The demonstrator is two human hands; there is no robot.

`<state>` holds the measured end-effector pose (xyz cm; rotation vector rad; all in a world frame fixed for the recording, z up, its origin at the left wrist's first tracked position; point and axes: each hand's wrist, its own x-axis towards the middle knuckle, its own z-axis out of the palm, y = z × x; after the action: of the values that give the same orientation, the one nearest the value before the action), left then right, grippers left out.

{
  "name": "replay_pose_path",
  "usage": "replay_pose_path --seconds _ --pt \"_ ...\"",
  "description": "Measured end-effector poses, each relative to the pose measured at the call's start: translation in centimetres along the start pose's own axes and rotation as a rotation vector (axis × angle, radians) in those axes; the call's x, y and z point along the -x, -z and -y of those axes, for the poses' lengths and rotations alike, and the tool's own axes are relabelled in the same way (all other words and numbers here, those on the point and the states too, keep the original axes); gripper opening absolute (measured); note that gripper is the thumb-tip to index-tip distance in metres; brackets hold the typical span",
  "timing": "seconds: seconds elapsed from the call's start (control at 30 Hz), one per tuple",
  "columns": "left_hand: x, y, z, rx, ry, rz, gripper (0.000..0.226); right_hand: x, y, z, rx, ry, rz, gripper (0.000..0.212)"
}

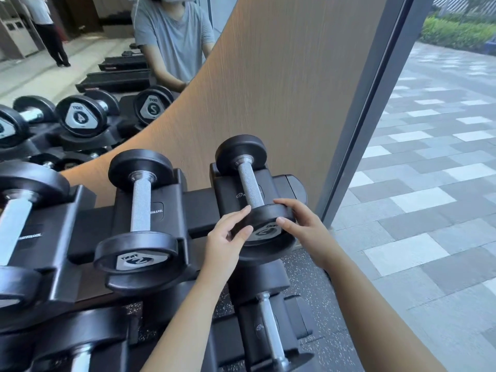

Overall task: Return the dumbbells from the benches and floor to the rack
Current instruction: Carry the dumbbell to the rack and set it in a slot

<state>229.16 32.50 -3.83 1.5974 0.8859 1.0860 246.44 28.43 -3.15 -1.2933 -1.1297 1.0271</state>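
A small black dumbbell (249,183) with a knurled steel handle lies in the rightmost cradle of the rack's top tier (198,208). Its far head sits in the cradle's back slot. My left hand (228,240) and my right hand (303,226) both grip the near head, the left from the left side, the right from the right, fingers curled round its rim. A second dumbbell (141,208), marked 2, rests in the cradle to the left. A larger one (16,218) lies at the far left.
A lower tier holds another dumbbell (271,328) below my hands. A mirror (107,63) behind the rack reflects me, the dumbbells and treadmills. A wood panel (281,89) and a glass wall (429,183) stand to the right.
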Motion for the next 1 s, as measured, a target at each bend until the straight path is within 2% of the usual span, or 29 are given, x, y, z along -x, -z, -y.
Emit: replay_pose_path --seconds 0.13,0.47,0.67,1.0 --pt "-0.1 0.0 0.3 0.003 0.007 -0.011 0.044 0.4 0.0 -1.2 -0.092 -0.090 -0.039 0.030" --pt "-0.2 -0.2 1.3 0.152 0.074 -0.046 0.047 0.1 -0.1 -1.3 -0.158 -0.096 -0.123 0.033" --pt "0.1 0.1 1.8 0.420 0.182 -0.045 0.038 -0.1 -0.6 -0.1 -0.106 -0.050 -0.145 0.036" --pt "0.7 0.5 2.1 0.501 0.225 -0.051 0.034 -0.3 -1.7 1.1 0.095 0.006 -0.206 0.042"
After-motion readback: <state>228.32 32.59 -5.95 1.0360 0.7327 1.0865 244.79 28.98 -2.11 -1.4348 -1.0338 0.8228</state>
